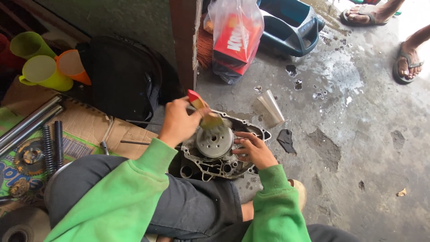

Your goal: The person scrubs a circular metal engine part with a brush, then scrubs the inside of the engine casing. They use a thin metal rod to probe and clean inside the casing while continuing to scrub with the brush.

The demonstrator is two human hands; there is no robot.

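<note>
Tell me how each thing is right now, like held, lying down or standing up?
Paintbrush: held in left hand, bristles on the round part.
Engine cover: lying flat on the floor, steadied by right hand.
Metal cup: tipped on its side.
Green cups: lying on their sides.
Springs: lying on cardboard.

Clear plastic bag [236, 36] with red box, up beyond hands, against wooden post [184, 42]. Blue plastic container [291, 24] right of bag. Metal cone [271, 106] on wet concrete, just up-right of hands. Black scrap [285, 140] right of them. Green and orange cups [47, 65] far left; coil springs [52, 145] and steel tubes [27, 123] on cardboard, left. Another person's sandalled feet [389, 36], far up-right.
</note>
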